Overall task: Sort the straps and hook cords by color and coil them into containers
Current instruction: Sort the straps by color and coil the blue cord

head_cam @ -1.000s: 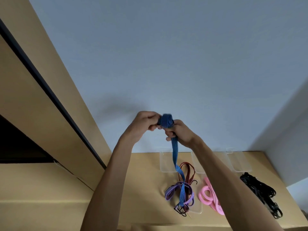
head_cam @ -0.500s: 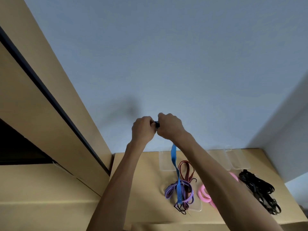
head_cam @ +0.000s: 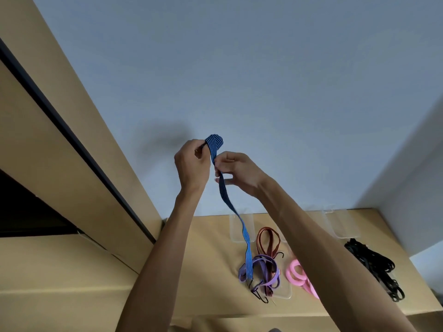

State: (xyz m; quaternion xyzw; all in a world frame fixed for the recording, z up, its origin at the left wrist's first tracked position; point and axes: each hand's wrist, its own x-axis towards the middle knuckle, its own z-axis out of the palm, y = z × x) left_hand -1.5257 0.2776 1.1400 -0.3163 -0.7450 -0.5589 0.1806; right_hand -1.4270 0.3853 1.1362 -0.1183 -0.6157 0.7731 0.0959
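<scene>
Counting one blue cord [head_cam: 239, 219], two hands.

The hands [head_cam: 191, 161] have parted, exposing the blue strap's [head_cam: 224, 192] coil.

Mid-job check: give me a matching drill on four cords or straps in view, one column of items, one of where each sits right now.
Items:
1. blue striped cord
2. pink strap
3. black cords
4. dark red cord

Places:
A. heaped at the table's far right
B. held up in both hands
C. looped beside the purple strap
D. coiled between the purple pile and the black heap

Pairs: 1-B, 2-D, 3-A, 4-C
</scene>
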